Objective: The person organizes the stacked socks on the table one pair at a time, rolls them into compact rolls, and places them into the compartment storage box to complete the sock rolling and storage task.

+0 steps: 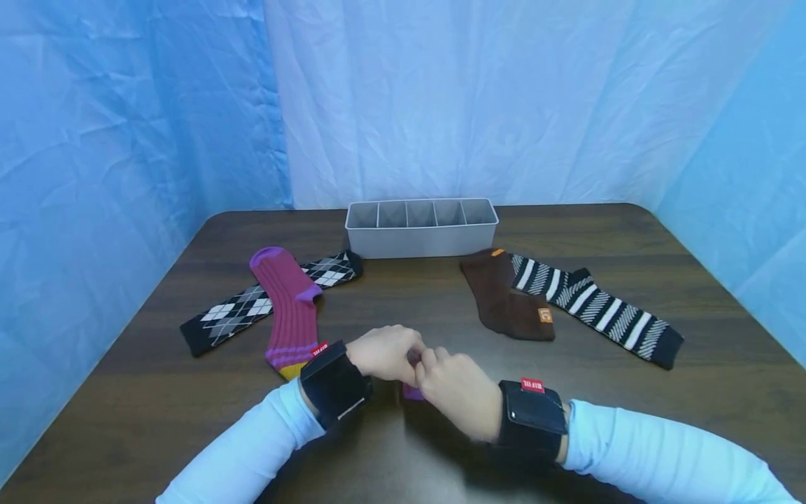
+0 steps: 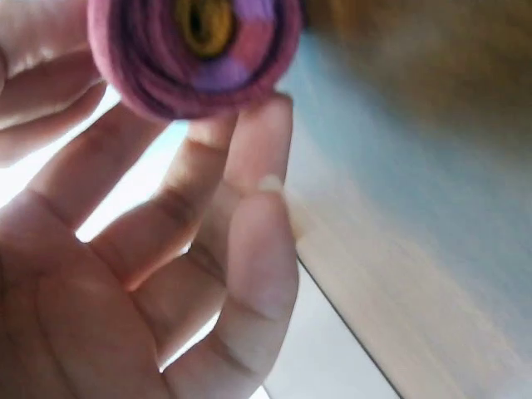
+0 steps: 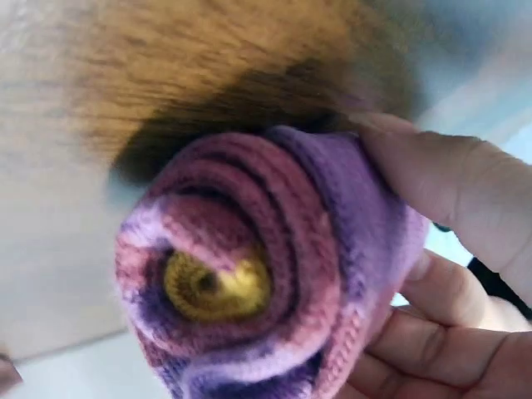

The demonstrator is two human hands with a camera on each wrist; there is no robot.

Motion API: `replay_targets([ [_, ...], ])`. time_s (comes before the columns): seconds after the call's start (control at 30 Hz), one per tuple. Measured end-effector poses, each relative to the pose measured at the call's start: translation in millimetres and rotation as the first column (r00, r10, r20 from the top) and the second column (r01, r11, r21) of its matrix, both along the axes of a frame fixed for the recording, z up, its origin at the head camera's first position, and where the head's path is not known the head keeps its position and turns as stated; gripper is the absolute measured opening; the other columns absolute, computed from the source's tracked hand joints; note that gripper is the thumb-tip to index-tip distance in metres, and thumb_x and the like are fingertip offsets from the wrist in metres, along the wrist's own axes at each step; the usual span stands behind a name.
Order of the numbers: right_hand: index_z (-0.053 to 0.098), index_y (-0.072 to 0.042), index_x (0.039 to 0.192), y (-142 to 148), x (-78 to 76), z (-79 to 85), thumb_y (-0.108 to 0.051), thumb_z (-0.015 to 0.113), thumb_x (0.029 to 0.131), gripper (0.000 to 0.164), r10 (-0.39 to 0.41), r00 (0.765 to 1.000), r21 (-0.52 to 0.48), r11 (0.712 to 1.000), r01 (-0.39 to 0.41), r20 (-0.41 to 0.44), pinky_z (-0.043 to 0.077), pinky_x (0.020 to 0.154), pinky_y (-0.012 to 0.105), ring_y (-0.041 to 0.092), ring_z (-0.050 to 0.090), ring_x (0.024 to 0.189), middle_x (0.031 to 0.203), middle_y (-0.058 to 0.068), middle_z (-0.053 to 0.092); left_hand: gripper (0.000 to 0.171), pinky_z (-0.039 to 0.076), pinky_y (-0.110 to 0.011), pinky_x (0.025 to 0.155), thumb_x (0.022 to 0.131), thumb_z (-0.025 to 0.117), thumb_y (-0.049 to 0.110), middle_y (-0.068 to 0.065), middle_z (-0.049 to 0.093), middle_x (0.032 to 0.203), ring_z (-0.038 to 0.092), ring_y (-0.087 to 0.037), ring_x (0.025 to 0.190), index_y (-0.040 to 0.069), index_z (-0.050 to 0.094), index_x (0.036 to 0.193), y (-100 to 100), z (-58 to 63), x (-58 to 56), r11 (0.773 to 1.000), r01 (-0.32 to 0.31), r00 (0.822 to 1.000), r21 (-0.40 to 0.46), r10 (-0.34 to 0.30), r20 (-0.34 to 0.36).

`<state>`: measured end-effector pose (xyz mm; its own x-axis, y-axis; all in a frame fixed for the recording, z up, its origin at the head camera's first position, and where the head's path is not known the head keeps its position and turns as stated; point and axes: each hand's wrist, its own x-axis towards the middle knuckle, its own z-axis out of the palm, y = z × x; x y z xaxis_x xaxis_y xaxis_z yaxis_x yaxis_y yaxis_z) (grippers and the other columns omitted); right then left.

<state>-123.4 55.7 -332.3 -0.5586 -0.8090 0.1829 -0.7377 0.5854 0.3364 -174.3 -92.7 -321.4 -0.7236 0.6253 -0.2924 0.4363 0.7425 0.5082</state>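
Note:
A rolled-up sock in magenta and purple (image 3: 312,224), yellow at the core of its spiral, is in my right hand (image 1: 456,392). The right thumb presses its purple outer layer while the fingers grip from the other side. My left hand (image 1: 390,353) is close beside it, fingers loosely bent. In the left wrist view the left fingertips (image 2: 266,137) come right up to the roll's lower edge, and the thumb stands below them. From the head view, both hands hide most of the roll; only a purple bit shows beneath them.
A matching magenta sock (image 1: 292,301) lies across a black-and-white argyle sock (image 1: 236,315) on the left. To the right, a brown sock (image 1: 504,304) overlaps a striped black-and-white sock (image 1: 604,311). A grey box with several compartments (image 1: 422,241) stands at the table's back.

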Motion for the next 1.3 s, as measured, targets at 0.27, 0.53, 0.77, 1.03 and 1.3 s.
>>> replay_targets([
  [0.27,0.062,-0.009,0.089,-0.2,-7.9,1.0,-0.024,0.073,0.065,0.030,-0.028,0.991,-0.005,1.000,0.029,0.131,0.044,0.053,0.017,0.010,0.052,0.060,0.072,0.001,0.059,0.024,0.042,-0.023,0.057,0.071,0.066,0.020,0.007,0.058,0.076,0.051,-0.009,0.066,0.016,0.064,0.094,-1.4,-0.2,-4.1,0.999,-0.009,1.000,0.031,0.008,0.030],
  [0.53,0.061,-0.010,0.088,1.4,-33.4,-2.7,-0.026,0.073,0.063,0.032,-0.022,0.969,-0.053,0.998,0.036,0.246,0.047,0.060,0.020,0.010,0.056,0.063,0.074,0.000,0.061,0.021,0.043,-0.021,0.057,0.074,0.062,0.019,0.004,0.060,0.077,0.052,-0.009,0.066,0.014,0.064,0.094,-5.4,-0.9,-11.9,0.995,-0.039,0.999,0.091,0.039,0.001],
  [0.77,0.061,-0.012,0.091,27.1,-80.4,39.5,-0.031,0.068,0.062,0.035,-0.141,0.842,-0.152,0.955,0.254,0.520,0.041,0.058,0.020,0.006,0.051,0.065,0.076,-0.005,0.059,0.014,0.045,-0.023,0.067,0.078,0.058,0.021,0.001,0.064,0.083,0.057,-0.010,0.076,0.012,0.064,0.088,-27.4,31.3,-42.0,0.985,-0.039,0.987,0.169,0.064,-0.147],
  [1.03,0.062,0.003,0.092,66.5,-158.8,100.5,-0.022,0.062,0.068,0.034,-0.290,0.730,-0.360,0.721,0.592,0.618,0.046,0.052,0.025,0.014,0.056,0.054,0.076,0.014,0.063,0.027,0.040,-0.038,0.084,0.085,0.049,0.017,-0.017,0.058,0.105,0.053,-0.027,0.097,0.002,0.056,0.106,-74.3,68.5,-95.6,0.830,-0.440,0.809,0.343,0.532,-0.251],
  [1.3,0.064,0.006,0.071,62.8,-187.6,97.6,-0.017,0.070,0.064,0.025,-0.296,0.611,-0.462,0.442,0.769,0.734,0.048,0.049,0.028,0.016,0.057,0.045,0.053,0.009,0.060,0.032,0.039,-0.039,0.087,0.084,0.046,0.012,-0.021,0.055,0.111,0.048,-0.033,0.105,-0.002,0.054,0.111,-93.1,40.9,-112.2,0.590,-0.690,0.568,0.419,0.800,-0.191],
])
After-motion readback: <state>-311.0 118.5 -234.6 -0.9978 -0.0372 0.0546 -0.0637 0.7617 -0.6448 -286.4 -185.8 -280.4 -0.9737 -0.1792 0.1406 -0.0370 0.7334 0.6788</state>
